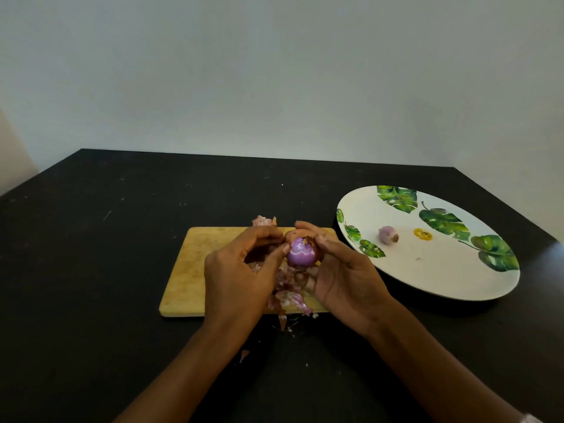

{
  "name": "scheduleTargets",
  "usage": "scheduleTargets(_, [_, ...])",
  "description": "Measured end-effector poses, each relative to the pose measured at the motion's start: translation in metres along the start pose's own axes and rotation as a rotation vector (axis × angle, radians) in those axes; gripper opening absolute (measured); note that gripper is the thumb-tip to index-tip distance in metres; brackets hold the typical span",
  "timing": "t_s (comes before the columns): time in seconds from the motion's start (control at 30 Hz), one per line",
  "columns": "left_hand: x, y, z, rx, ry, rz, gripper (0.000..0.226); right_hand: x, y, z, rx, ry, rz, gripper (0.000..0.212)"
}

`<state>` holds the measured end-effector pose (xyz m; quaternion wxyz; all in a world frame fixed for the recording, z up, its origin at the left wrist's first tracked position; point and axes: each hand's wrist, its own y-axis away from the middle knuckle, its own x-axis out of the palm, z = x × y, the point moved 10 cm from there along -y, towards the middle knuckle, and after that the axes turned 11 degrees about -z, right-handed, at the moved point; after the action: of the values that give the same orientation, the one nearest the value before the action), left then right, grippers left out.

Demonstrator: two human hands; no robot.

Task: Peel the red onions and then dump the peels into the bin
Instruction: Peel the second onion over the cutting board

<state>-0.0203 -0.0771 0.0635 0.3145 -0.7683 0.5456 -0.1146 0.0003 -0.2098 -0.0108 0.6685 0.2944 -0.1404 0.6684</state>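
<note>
Over the cutting board (186, 270), the right hand (345, 270) curls its fingers round a half-peeled red onion (302, 253); the left hand (241, 270) pinches its side. Peels (290, 294) lie beneath; a second onion (387, 234) sits on the plate (442, 270)

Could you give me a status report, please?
Right hand holds red onion, left hand pinching it; partly peeled. Peels on cutting board, small onion on plate.

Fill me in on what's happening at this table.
A person is peeling a half-peeled purple-red onion over a pale wooden cutting board. The right hand grips it while the left hand pinches at its skin. Loose papery peels lie heaped on the board. Another small onion sits on the white leaf-patterned plate to the right.
</note>
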Motion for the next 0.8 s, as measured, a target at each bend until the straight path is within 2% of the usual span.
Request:
scheduleTargets(0.13, [-0.003,-0.001,-0.003,0.044,-0.014,-0.021,0.029,0.000,0.001,0.001,-0.018,0.022,0.004,0.053])
scheduleTargets(0.37, [-0.007,0.001,-0.015,0.143,-0.040,-0.042,0.032,0.002,0.003,0.004,-0.069,0.067,-0.004,0.043])
scheduleTargets(0.47, [-0.007,0.001,-0.018,0.154,-0.036,-0.044,0.032,0.003,0.003,0.006,-0.083,0.055,0.004,0.037])
scheduleTargets(0.8, [-0.008,0.000,-0.017,0.192,-0.039,-0.064,0.025,0.002,0.003,0.006,-0.071,0.017,0.010,0.037])
